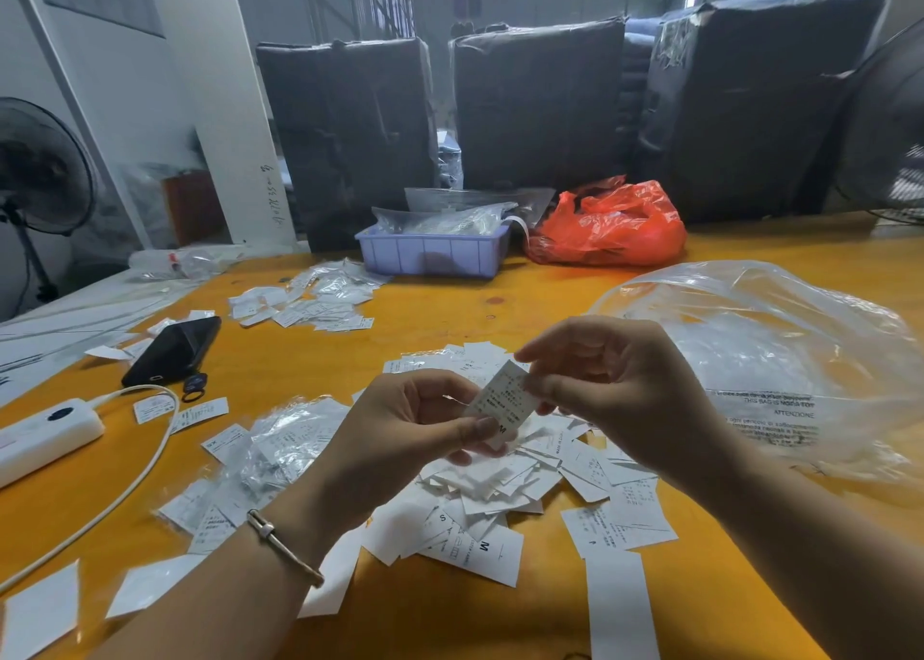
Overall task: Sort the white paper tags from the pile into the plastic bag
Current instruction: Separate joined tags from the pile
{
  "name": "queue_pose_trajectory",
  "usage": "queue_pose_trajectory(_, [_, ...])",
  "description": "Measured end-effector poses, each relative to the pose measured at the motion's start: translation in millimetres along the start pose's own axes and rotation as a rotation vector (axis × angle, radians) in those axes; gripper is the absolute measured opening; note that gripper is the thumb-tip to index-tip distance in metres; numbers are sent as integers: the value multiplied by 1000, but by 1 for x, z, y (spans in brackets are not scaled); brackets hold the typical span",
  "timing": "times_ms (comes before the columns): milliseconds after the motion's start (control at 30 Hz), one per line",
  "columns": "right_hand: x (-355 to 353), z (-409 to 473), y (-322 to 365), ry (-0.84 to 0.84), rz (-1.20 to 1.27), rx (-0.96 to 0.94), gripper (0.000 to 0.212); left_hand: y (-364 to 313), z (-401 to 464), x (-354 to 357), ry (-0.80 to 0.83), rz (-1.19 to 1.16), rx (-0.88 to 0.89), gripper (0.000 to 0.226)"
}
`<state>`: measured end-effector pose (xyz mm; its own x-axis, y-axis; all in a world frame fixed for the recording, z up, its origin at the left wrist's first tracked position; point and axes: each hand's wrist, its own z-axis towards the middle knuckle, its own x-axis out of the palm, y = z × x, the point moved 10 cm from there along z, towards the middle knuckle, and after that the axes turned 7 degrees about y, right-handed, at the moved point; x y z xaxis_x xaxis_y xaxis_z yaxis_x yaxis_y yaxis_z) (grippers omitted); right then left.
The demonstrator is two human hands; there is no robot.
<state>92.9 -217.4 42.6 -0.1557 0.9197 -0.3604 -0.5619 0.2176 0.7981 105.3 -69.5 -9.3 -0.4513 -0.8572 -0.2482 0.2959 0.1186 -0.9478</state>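
Both hands hold one white paper tag (506,402) marked "M" above the pile of white paper tags (505,504) on the orange table (440,319). My left hand (410,429) pinches the tag's lower end between thumb and fingers. My right hand (610,384) pinches its upper right edge. The large clear plastic bag (780,354) lies crumpled on the table just right of my right hand, with printed warning text on it.
Small clear sleeves with tags (280,449) lie left of the pile, more tags (310,304) farther back. A black phone (172,349), white power strip (45,434) and cable sit left. A purple bin (432,254) and red bag (610,229) stand at the back.
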Motion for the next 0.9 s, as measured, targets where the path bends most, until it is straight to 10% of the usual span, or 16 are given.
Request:
queue_pose_trajectory(433, [32, -1, -16, 228, 14, 99, 18, 4, 0, 0, -12, -35, 3, 10])
queue_pose_trajectory(900, [16, 0, -17, 62, 76, 17, 16, 5, 0, -17, -124, 38, -39, 11])
